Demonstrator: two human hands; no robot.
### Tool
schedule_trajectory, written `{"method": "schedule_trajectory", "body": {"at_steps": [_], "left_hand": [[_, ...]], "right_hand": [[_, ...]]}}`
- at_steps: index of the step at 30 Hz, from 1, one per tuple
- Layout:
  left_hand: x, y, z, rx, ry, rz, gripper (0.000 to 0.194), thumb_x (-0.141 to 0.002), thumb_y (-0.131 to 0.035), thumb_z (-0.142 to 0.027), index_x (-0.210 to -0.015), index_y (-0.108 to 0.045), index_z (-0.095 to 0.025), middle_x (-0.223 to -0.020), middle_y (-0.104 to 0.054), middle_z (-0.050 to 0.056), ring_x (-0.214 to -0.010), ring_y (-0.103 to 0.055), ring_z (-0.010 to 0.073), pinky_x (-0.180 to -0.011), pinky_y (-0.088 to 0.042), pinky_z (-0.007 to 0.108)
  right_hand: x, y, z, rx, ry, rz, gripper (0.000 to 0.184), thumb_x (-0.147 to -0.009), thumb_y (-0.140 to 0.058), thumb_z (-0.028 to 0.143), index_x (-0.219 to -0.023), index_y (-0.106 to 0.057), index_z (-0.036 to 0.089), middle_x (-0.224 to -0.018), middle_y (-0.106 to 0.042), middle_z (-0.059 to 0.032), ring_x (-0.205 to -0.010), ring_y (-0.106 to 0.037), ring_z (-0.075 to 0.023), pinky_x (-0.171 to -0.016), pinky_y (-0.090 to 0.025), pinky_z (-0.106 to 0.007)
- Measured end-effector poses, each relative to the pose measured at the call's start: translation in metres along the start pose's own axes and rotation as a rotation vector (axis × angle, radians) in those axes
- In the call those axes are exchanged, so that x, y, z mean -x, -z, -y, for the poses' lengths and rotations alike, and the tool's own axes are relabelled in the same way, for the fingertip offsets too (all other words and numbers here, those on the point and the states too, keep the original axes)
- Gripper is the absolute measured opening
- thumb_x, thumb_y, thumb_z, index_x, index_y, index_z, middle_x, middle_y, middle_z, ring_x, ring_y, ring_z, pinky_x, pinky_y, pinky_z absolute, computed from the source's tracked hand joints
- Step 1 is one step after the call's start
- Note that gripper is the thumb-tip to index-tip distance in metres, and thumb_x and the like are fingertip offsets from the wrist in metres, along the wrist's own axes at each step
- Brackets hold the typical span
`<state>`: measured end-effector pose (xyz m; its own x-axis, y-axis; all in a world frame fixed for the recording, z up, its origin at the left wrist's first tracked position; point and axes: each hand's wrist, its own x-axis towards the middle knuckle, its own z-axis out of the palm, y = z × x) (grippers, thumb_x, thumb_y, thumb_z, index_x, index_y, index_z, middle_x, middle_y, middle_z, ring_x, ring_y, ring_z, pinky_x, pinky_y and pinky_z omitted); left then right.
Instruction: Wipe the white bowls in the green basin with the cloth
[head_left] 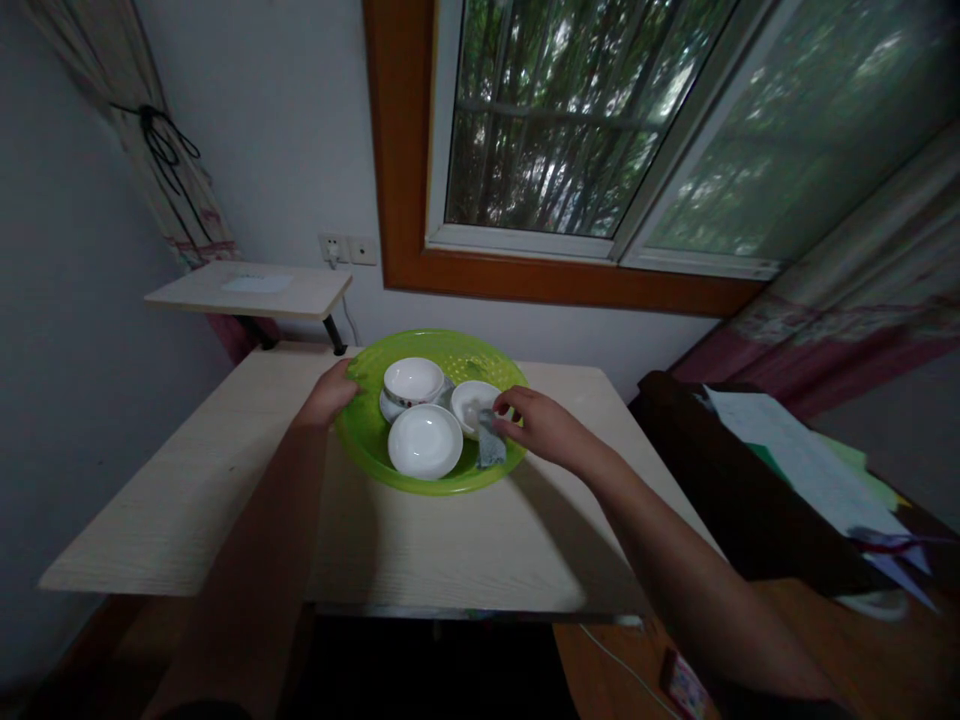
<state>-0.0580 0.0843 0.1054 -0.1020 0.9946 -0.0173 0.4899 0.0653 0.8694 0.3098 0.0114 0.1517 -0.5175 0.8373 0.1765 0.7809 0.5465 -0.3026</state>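
Observation:
A bright green plastic draining basket (431, 487) with small holes in its far wall is at the middle of the table. My left hand (330, 392) grips its left rim. Inside are several white bowls: a front bowl (425, 441) tilted toward me, a back bowl (413, 380) sitting on other dishware with a patterned side, and a right bowl (470, 405). Over the basket's right side, my right hand (529, 420) pinches a grey cloth (491, 447) between thumb and fingers. The cloth hangs down in front of the right bowl and partly covers it.
The basket stands on a pale wooden table (435, 560). A small raised shelf (255, 288) with a white paper is at the back left. Behind are wall sockets (349, 249) and a window (585, 120). On the right, papers (810, 460) lie on a dark brown piece of furniture.

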Motion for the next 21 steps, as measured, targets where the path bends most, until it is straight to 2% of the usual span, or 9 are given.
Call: {"method": "schedule_trajectory", "body": {"at_steps": [2, 4, 9, 11, 17, 21], "left_hand": [[-0.004, 0.000, 0.004, 0.011, 0.005, 0.007, 0.047, -0.073, -0.065, -0.017, -0.119, -0.070, -0.015, -0.098, -0.078, 0.008, -0.091, -0.071, 0.0254, -0.080, -0.057, 0.033], [-0.008, 0.000, 0.009, -0.004, 0.020, 0.004, 0.048, -0.071, -0.064, -0.015, -0.118, -0.071, -0.015, -0.100, -0.078, 0.009, -0.090, -0.072, 0.0248, -0.079, -0.056, 0.031], [-0.010, -0.001, 0.013, 0.004, 0.023, -0.020, 0.050, -0.069, -0.062, -0.011, -0.118, -0.070, -0.016, -0.103, -0.078, 0.009, -0.089, -0.072, 0.0243, -0.076, -0.056, 0.030], [-0.007, -0.002, 0.010, 0.020, 0.014, -0.008, 0.051, -0.070, -0.062, -0.013, -0.121, -0.069, -0.015, -0.100, -0.078, 0.009, -0.088, -0.071, 0.0246, -0.076, -0.057, 0.031], [-0.003, -0.001, 0.003, 0.041, 0.011, 0.020, 0.053, -0.070, -0.063, -0.014, -0.123, -0.069, -0.016, -0.098, -0.078, 0.009, -0.087, -0.072, 0.0240, -0.077, -0.057, 0.032], [0.000, -0.001, 0.001, 0.077, 0.025, -0.002, 0.050, -0.070, -0.064, -0.015, -0.120, -0.070, -0.016, -0.097, -0.078, 0.009, -0.088, -0.072, 0.0244, -0.077, -0.058, 0.033]], "right_hand": [[-0.001, 0.000, 0.004, -0.002, 0.027, 0.104, 0.027, -0.089, -0.071, 0.040, -0.104, -0.069, 0.018, -0.104, -0.068, -0.0090, -0.091, -0.064, -0.0198, -0.082, -0.048, -0.029], [-0.006, -0.002, 0.008, 0.038, 0.008, 0.212, 0.035, -0.083, -0.077, 0.042, -0.107, -0.070, 0.018, -0.107, -0.068, -0.0105, -0.094, -0.065, -0.0216, -0.083, -0.048, -0.030], [-0.026, -0.013, 0.007, 0.236, -0.119, 0.369, 0.037, -0.078, -0.072, 0.020, -0.114, -0.068, 0.017, -0.109, -0.071, -0.0127, -0.094, -0.068, -0.0248, -0.076, -0.047, -0.029], [-0.033, -0.019, 0.004, 0.296, -0.120, 0.406, 0.040, -0.077, -0.069, 0.019, -0.117, -0.067, 0.016, -0.110, -0.072, -0.0138, -0.095, -0.069, -0.0264, -0.074, -0.047, -0.029], [-0.046, -0.033, -0.010, 0.347, 0.003, 0.423, 0.055, -0.074, -0.071, 0.020, -0.128, -0.062, 0.017, -0.123, -0.069, -0.0151, -0.103, -0.068, -0.0279, -0.080, -0.048, -0.030], [-0.057, -0.039, -0.017, 0.394, 0.055, 0.476, 0.050, -0.075, -0.069, 0.018, -0.125, -0.065, 0.017, -0.123, -0.068, -0.0155, -0.105, -0.068, -0.0274, -0.083, -0.048, -0.029]]}}
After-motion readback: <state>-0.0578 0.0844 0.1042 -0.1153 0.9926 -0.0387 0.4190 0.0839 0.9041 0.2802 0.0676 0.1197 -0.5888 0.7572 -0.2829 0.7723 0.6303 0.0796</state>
